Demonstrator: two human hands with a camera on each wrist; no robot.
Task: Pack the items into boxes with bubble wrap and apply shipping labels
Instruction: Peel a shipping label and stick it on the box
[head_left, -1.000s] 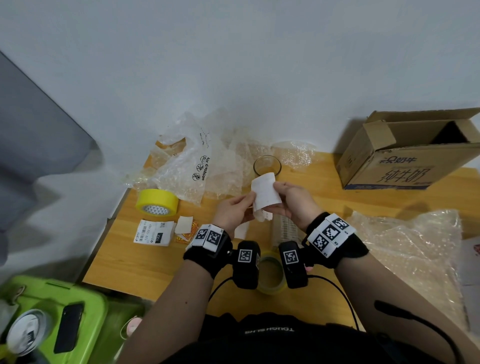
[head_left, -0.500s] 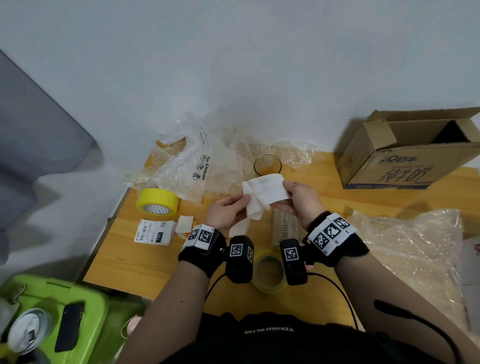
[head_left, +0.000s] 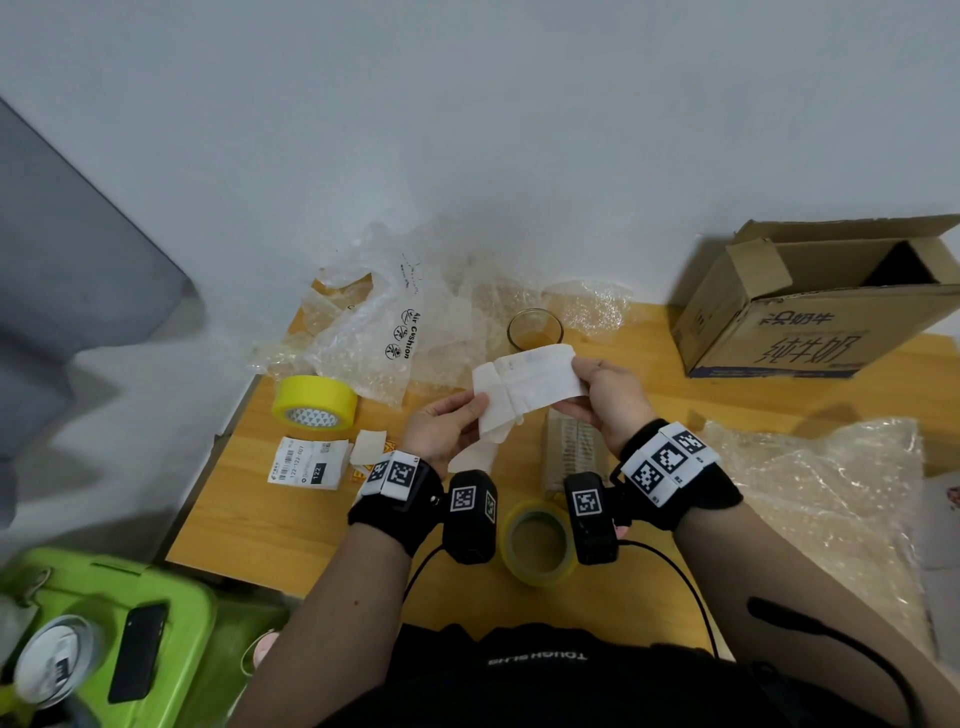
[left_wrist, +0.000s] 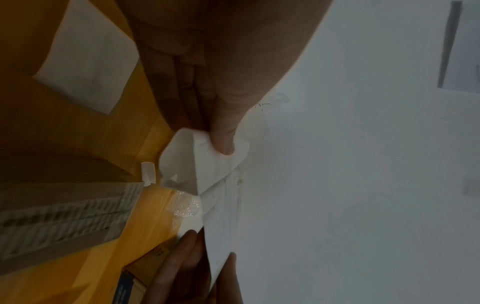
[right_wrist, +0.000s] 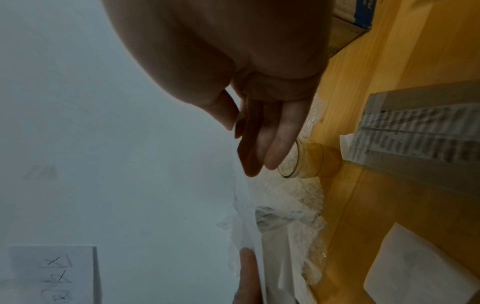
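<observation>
A white shipping label (head_left: 530, 382) hangs in the air above the wooden table (head_left: 291, 519), stretched sideways between both hands. My left hand (head_left: 447, 428) pinches its left end, where a backing strip (head_left: 475, 457) curls down; the thumb (left_wrist: 224, 131) presses the folded paper (left_wrist: 197, 164). My right hand (head_left: 605, 397) pinches the right end between thumb and fingers (right_wrist: 272, 144). Under the hands lies a long box with printed text (head_left: 571, 457). A glass (head_left: 535, 327) stands behind the label. An open cardboard box (head_left: 810, 306) sits at the far right.
Yellow tape roll (head_left: 316, 402) and a printed label (head_left: 307, 461) lie at the left. A clear tape roll (head_left: 537, 540) sits between my wrists. Bubble wrap (head_left: 395, 332) is heaped at the back, more bubble wrap (head_left: 831, 499) at the right. A green bin (head_left: 104, 613) stands below left.
The label has turned from upright to lying sideways, and my hands have drawn apart, pulling it out wider; the backing strip now hangs from the left end.
</observation>
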